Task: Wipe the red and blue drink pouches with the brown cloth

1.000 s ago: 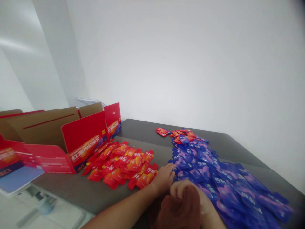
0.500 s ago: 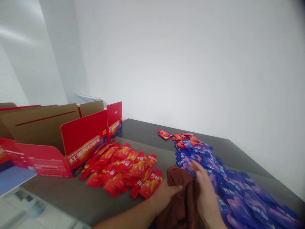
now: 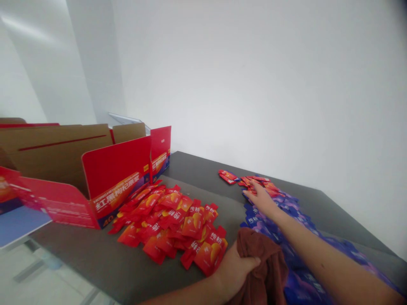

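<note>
My left hand [image 3: 234, 271] grips a brown cloth [image 3: 263, 267] at the table's near edge, between two heaps of sachets. A heap of red sachets [image 3: 173, 220] lies to its left. Along the right side stretches a long heap of blue sachets [image 3: 295, 237]. My right hand [image 3: 261, 199] reaches out over the far end of the blue heap, fingers stretched flat, fingertips touching a small cluster of red sachets [image 3: 251, 181] mixed in there. That hand holds nothing that I can see.
An open red and brown cardboard box [image 3: 79, 173] with printed flaps stands at the left on the dark grey table [image 3: 95, 254]. A blue sheet [image 3: 15, 222] lies under its left corner. A white wall rises close behind the table.
My right hand left the brown cloth and stretched forward to the far end of the blue heap. My left hand stayed closed on the cloth. The view shifted slightly.
</note>
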